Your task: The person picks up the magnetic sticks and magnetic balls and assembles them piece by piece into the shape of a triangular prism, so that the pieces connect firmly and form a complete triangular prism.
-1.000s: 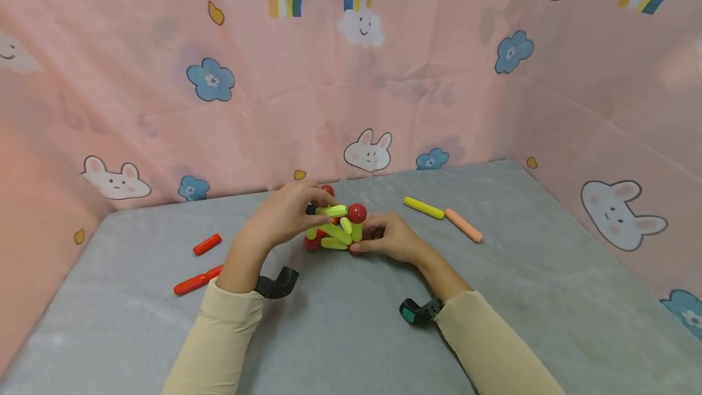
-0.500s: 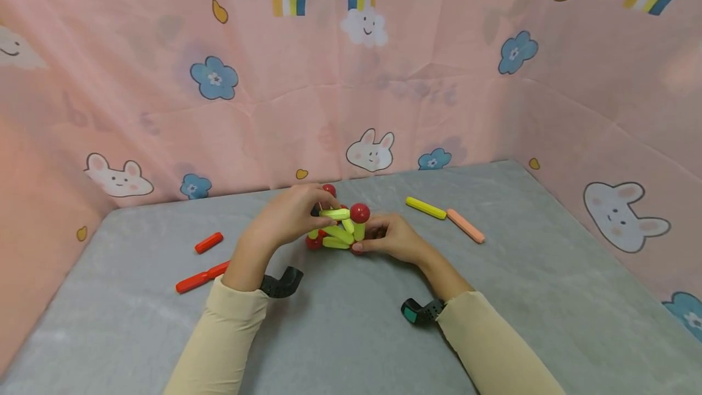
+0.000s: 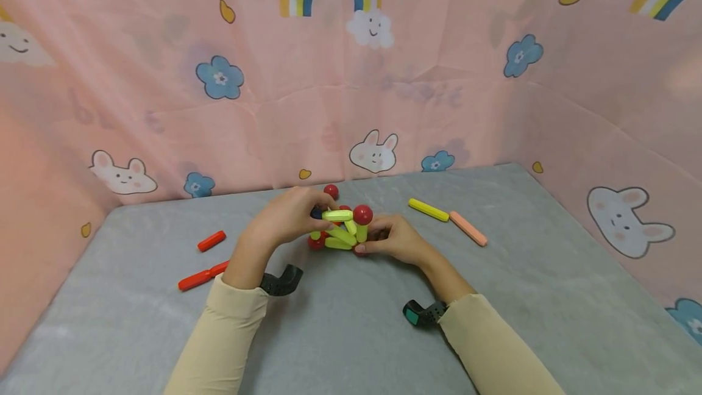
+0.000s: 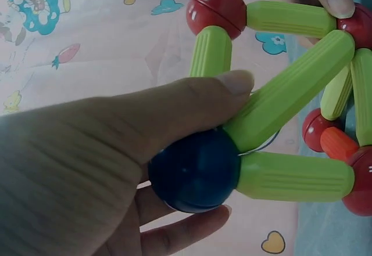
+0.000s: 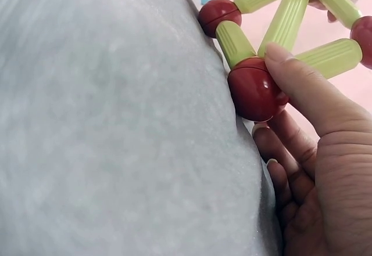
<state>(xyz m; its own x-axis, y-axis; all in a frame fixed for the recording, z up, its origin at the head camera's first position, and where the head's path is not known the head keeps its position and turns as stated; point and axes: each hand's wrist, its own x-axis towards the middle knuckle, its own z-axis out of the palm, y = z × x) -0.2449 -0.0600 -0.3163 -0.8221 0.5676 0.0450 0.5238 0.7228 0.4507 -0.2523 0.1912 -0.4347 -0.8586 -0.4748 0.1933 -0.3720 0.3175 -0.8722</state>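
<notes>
A frame of magnetic building sticks and balls stands on the grey table between both hands, with green sticks (image 3: 342, 235) and red balls (image 3: 362, 214). My left hand (image 3: 287, 215) reaches over its top left and holds a dark blue ball (image 4: 195, 169) between thumb and fingers. Green sticks (image 4: 293, 87) fan out from that ball, and the thumb lies along one. Low on the right side, my right hand (image 3: 399, 239) pinches a red ball (image 5: 254, 90), its thumb at the end of a green stick (image 5: 286, 18). Part of the frame's back is hidden by the left hand.
Red sticks (image 3: 211, 241) lie on the table (image 3: 340, 334) to the left, one partly behind the left forearm. A yellow stick (image 3: 428, 209) and a peach stick (image 3: 468, 228) lie end to end at right. A pink printed cloth (image 3: 285, 120) hangs behind.
The head view has shifted slightly, so the scene sits a little further right. Both hands keep their hold on the frame, which looks nearly the same.
</notes>
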